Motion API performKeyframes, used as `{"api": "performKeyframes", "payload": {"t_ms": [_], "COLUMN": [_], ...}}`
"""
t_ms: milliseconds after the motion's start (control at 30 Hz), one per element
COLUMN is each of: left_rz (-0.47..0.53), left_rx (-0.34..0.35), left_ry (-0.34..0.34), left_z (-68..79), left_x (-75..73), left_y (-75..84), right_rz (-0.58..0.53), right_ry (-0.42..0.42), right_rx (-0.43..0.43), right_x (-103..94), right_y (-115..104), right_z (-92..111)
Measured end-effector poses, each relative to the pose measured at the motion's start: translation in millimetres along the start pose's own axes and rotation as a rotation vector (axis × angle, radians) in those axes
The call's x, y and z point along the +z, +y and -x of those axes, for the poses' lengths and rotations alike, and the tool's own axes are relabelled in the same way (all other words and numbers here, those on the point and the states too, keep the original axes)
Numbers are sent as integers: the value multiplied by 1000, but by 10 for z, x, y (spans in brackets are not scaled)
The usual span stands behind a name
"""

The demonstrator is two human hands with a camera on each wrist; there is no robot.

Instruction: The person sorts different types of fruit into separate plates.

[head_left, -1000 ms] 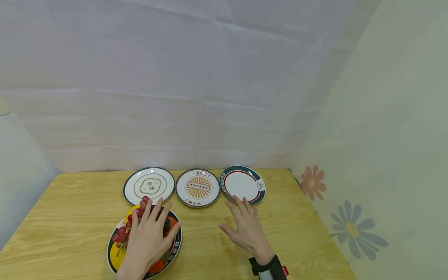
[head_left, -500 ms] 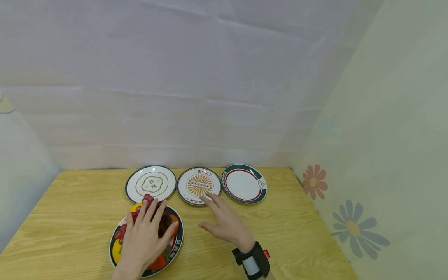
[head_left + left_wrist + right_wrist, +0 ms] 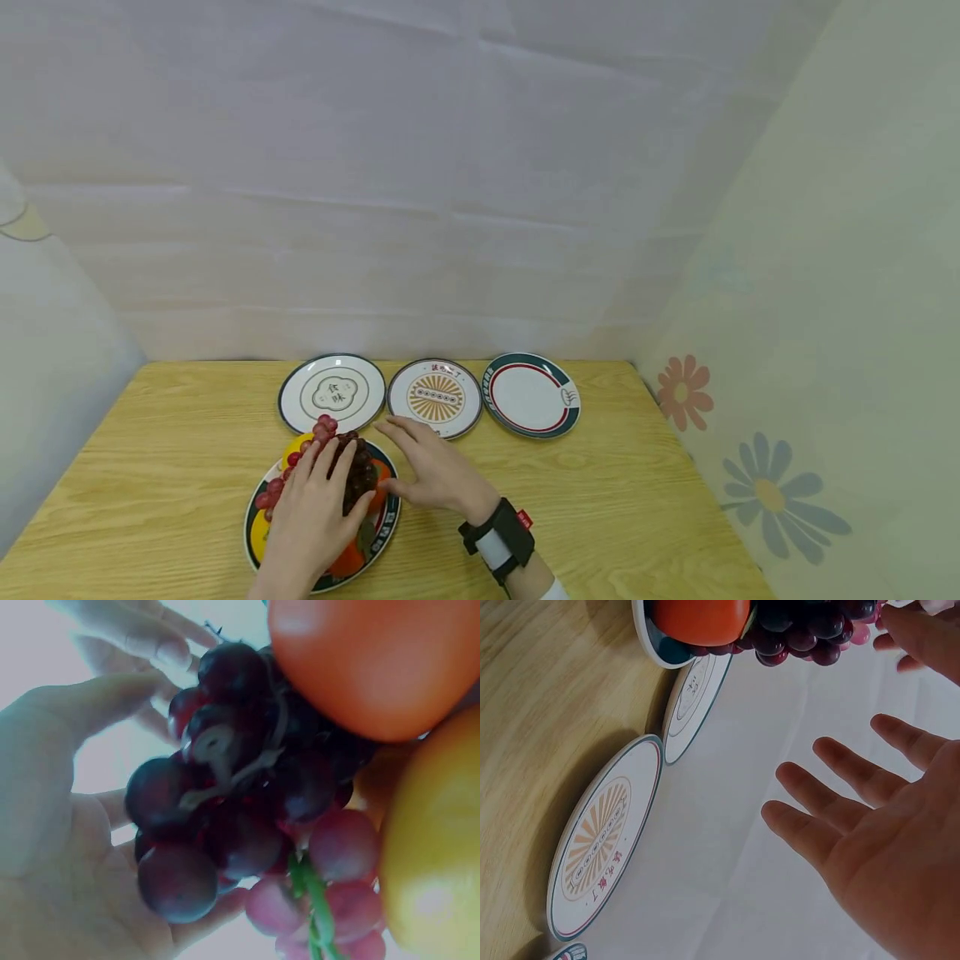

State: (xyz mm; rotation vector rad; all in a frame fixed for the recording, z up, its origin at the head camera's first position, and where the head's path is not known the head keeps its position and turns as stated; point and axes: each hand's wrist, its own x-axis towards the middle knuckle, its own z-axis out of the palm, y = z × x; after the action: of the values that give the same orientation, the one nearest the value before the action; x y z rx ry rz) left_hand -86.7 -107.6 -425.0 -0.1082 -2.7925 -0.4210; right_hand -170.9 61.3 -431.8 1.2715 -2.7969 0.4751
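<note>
A dark-rimmed plate near the front of the table holds fruit. On it lie a bunch of dark purple grapes, a bunch of red grapes, orange fruits and yellow fruits. My left hand is over the plate, fingers spread above the grapes. In the left wrist view, that hand's palm faces the dark grapes, close beside them. My right hand hovers at the plate's right edge, thumb toward an orange fruit, fingers extended and holding nothing.
Three plates stand in a row at the back of the wooden table: a white one with a blue rim, one with a sunburst and a green-rimmed one. A pale cloth wall rises behind them.
My right hand has moved left, from in front of the green-rimmed plate to the fruit plate's right edge. My left hand stays over the fruit. The view has shifted slightly.
</note>
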Motion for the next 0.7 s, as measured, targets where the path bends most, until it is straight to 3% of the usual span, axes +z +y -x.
{"api": "performKeyframes", "payload": {"t_ms": [300,700], "left_rz": [-178,-188], "left_rx": [7,-8], "left_ry": [-19,-34], "left_z": [-2,-43], "left_x": [136,163], "left_y": [77,150], "right_rz": [15,24], "right_ry": [32,48], "right_rx": [59,82], "right_x": [-65,-112], "right_y": [90,192], "right_z": [45,122]}}
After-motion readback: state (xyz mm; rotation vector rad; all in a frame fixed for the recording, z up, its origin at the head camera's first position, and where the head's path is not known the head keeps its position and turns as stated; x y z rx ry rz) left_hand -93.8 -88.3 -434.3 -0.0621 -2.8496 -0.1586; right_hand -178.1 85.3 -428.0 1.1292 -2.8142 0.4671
